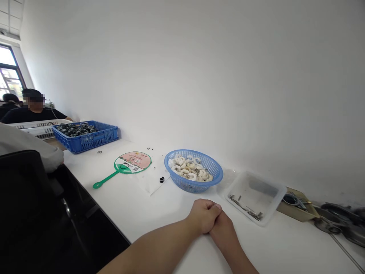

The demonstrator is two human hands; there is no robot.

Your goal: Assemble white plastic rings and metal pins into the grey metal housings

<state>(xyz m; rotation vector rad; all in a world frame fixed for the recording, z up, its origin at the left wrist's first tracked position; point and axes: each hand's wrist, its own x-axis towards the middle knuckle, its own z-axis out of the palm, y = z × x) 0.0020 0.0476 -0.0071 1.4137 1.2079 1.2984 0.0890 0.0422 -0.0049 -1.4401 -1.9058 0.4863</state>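
My left hand [203, 214] and my right hand [224, 225] are clasped together on the white table, fingers closed and partly hidden by one another. No object shows in either. Just beyond them stands a round blue plastic basket [182, 184] filled with white rings [191, 170], some with small metal-looking parts among them. To the right of my hands is a translucent plastic tray [245, 194] with several thin metal rods [248, 211] along its near side.
Left of the basket lie a green-handled hand fan [107, 179], small black rings [161, 179] and a clear plastic bag [148, 183]. Further left is a blue crate [94, 141] of dark parts. A tan bin [293, 214] holds tools at right. A person [34, 110] sits beyond.
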